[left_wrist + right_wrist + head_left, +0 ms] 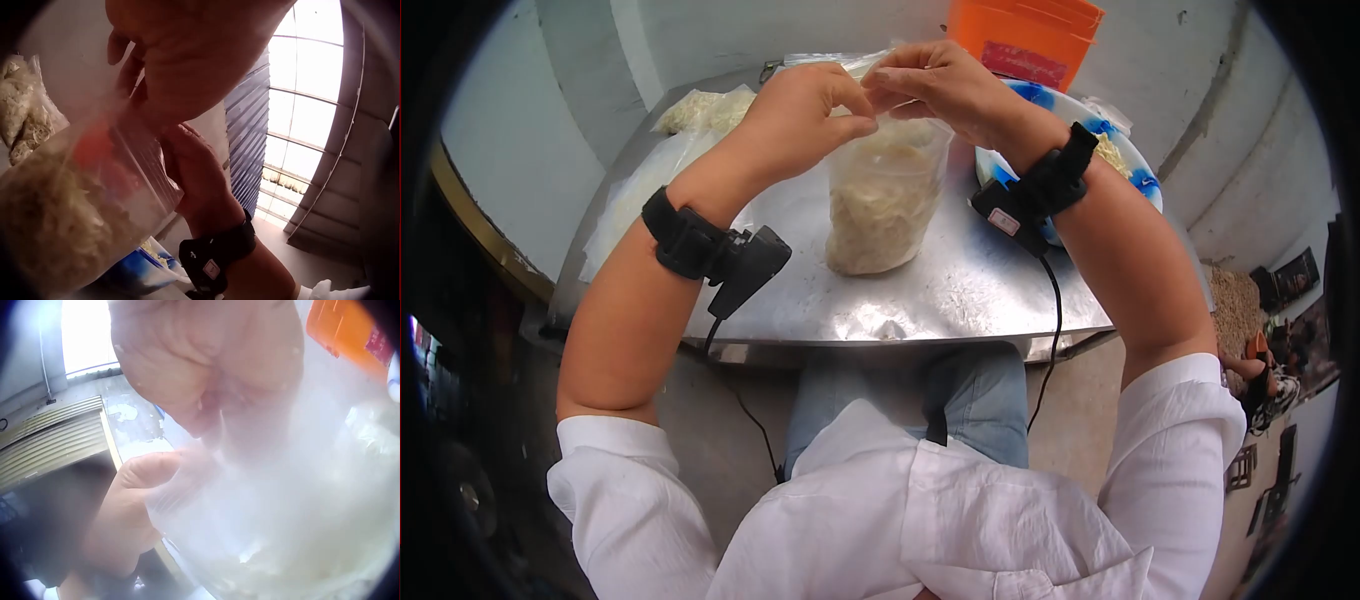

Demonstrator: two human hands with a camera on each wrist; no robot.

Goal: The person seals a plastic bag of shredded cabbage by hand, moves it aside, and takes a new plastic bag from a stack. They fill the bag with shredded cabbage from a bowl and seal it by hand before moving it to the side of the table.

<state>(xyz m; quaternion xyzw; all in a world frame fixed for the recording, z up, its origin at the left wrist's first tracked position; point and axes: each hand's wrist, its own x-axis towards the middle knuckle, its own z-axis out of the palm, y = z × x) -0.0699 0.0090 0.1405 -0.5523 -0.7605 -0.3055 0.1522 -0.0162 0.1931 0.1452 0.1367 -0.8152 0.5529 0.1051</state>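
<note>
A clear zip-top plastic bag (880,215), filled with pale, shredded-looking pieces, stands upright on the metal table. Its top edge is held by both hands. My left hand (805,115) pinches the left part of the edge between thumb and fingers. On the other side, the curled fingers of my right hand (945,95) grip the edge close to the left fingertips. The left wrist view shows the ridged seal strip (147,165) running between the hands. Haze from the plastic blurs the fingertips in the right wrist view.
To the right is a blue-and-white basin (1152,187) with pale pieces in it, and an orange container (1025,40) stands behind. Another filled bag (690,112) and flat plastic bags (625,205) lie at left. The metal table's (960,310) front edge is near my lap.
</note>
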